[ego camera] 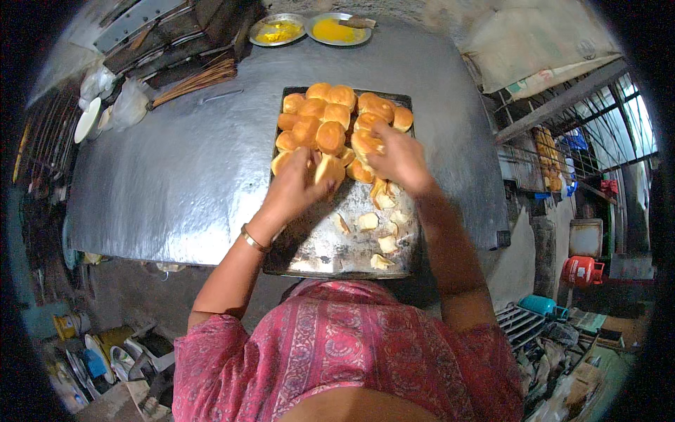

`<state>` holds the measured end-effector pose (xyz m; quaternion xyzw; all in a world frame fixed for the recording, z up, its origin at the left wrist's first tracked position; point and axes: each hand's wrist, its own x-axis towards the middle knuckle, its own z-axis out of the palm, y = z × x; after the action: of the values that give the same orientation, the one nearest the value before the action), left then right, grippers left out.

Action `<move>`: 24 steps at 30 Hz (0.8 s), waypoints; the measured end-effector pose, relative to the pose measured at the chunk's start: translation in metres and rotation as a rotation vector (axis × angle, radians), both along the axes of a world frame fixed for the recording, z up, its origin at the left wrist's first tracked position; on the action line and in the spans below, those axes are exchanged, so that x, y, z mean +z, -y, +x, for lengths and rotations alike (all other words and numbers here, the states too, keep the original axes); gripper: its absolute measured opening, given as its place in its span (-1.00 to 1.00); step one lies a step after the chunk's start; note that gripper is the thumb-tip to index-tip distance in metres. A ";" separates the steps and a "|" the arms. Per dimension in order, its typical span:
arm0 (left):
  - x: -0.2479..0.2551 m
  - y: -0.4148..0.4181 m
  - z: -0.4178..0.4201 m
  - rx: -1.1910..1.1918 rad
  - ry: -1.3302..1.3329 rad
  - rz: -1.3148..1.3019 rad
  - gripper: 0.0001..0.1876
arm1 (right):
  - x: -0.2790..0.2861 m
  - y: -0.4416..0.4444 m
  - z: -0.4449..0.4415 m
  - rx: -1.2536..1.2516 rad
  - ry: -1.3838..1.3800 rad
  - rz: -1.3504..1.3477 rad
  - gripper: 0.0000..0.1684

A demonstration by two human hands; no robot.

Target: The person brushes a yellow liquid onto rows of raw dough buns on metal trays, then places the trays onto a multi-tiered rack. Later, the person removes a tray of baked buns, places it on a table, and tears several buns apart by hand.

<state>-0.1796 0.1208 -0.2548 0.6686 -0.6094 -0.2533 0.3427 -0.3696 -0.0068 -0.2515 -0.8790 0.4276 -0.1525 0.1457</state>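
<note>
A dark-rimmed metal baking tray (306, 258) lies before me, its far half heaped with golden-brown bread buns (314, 108). My left hand (298, 184) grips a bun (330, 170) whose pale torn side faces up, at the near edge of the heap. On the right of the heap, my right hand (398, 158), blurred, has its fingers around another bun (365, 143). Its fingertips are partly hidden against the bread. Torn bread pieces (368, 221) are scattered over the tray's near right part, with a ragged brown-topped scrap (381, 195) just below the right hand.
The tray stands on a dark, shiny tabletop (169, 174). At the far edge are two metal plates of yellow stuff, one plain (278, 30), one with a brush-like tool (357, 22) across it. A stick broom (198, 82) and plastic bags (130, 105) lie far left.
</note>
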 end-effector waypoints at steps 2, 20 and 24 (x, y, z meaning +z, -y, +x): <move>0.012 0.025 0.004 0.047 0.001 -0.156 -0.60 | -0.019 0.004 0.018 -0.070 -0.123 0.058 -0.53; 0.004 0.063 -0.039 -0.120 0.004 -0.242 -0.48 | -0.022 -0.038 -0.062 0.076 0.978 0.953 -0.30; -0.006 0.014 -0.063 -0.269 -0.270 0.091 -0.48 | -0.028 -0.058 -0.063 0.170 0.918 0.784 -0.21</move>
<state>-0.2422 0.1068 -0.2605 0.5560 -0.6296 -0.4114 0.3539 -0.4324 0.0509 -0.2799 -0.6354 0.2739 -0.3350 0.6396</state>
